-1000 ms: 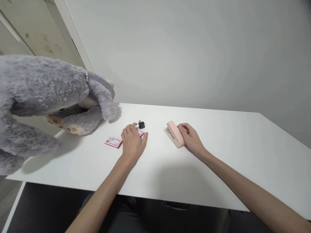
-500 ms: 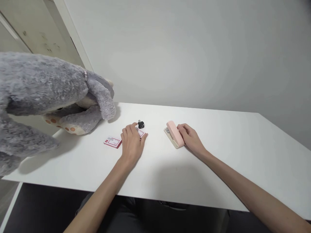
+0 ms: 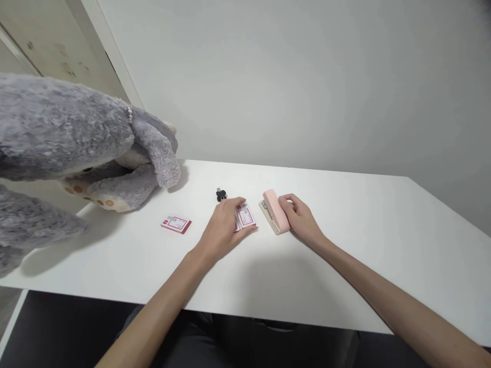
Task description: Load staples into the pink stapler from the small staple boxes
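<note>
My left hand is closed around a small red-and-white staple box, with thumb and fingers at its edges. Part of this box is hidden under the hand. A second staple box, of the same red-and-white look, lies flat on the table to the left. My right hand grips a pink and cream stapler from its right side. The stapler's jaws are parted at the far end, and metal shows inside. Between the two hands, the held box is close to the stapler but apart from it.
Just beyond my left hand lies a small black object with metal parts. A large grey plush toy leans over the left end of the white table. A pale wall rises behind.
My left hand has moved right, bringing one staple box toward the stapler. The other box stays on the table. My right hand keeps its hold on the stapler.
</note>
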A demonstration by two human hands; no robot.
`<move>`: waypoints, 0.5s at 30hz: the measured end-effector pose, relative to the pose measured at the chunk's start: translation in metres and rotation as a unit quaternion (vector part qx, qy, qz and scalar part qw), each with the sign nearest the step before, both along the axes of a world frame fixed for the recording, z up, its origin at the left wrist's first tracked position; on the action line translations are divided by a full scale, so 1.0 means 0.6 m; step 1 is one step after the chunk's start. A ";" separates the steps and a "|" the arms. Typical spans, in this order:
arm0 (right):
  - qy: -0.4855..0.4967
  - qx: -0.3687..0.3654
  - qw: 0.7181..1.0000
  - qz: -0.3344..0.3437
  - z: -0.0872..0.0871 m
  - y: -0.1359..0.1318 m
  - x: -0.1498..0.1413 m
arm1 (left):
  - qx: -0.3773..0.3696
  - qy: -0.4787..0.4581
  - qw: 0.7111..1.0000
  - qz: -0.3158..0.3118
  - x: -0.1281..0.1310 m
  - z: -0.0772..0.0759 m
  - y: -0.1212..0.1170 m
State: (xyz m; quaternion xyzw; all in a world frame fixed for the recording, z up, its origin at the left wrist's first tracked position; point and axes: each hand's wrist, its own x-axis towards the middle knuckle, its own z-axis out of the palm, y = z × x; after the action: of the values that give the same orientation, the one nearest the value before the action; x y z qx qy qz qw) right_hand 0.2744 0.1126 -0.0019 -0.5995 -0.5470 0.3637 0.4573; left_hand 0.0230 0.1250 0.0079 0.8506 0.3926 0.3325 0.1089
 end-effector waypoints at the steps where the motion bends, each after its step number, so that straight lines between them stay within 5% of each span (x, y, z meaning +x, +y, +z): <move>1: -0.001 0.001 1.000 0.000 0.000 0.000 0.000 | -0.012 0.007 1.000 -0.018 0.001 0.001 -0.002; 15: 0.056 -0.025 0.996 0.063 0.018 -0.010 -0.010 | -0.082 0.035 0.992 -0.093 0.002 0.006 -0.006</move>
State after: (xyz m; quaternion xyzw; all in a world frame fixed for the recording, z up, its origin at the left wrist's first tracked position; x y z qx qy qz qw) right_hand 0.2685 0.1064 0.0087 -0.5532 -0.5481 0.4385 0.4486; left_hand 0.0244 0.1214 0.0115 0.8827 0.3413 0.2577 0.1948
